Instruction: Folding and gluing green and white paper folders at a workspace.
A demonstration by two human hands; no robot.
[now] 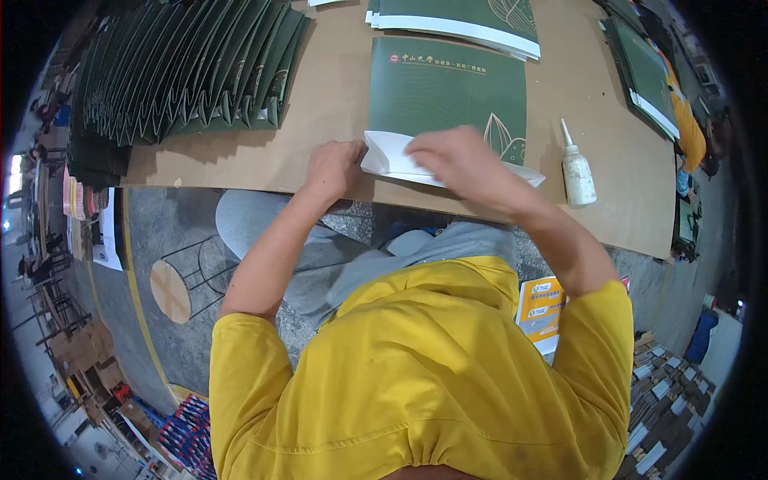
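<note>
A flat green paper bag [448, 92] with gold line drawing lies before me, its white bottom flaps [390, 154] folded open toward the table's near edge. At the flaps' left corner, my left hand [334, 166] is closed with its fingertips on the bag's edge. My right hand [464, 164] is curled over the white flaps, fingers drawn together and slightly blurred. Whatever its fingertips hold, if anything, is hidden. To the right of the bag stands or lies a white squeeze bottle [578, 178] with a thin nozzle, apart from both hands.
Many folded green bags [192, 68] stand packed in a row at the left. More flat green bags [472, 18] are stacked beyond the work piece, and another pile [644, 72] sits at the right edge of the brown table [320, 104]. A round stool [170, 292] is below left.
</note>
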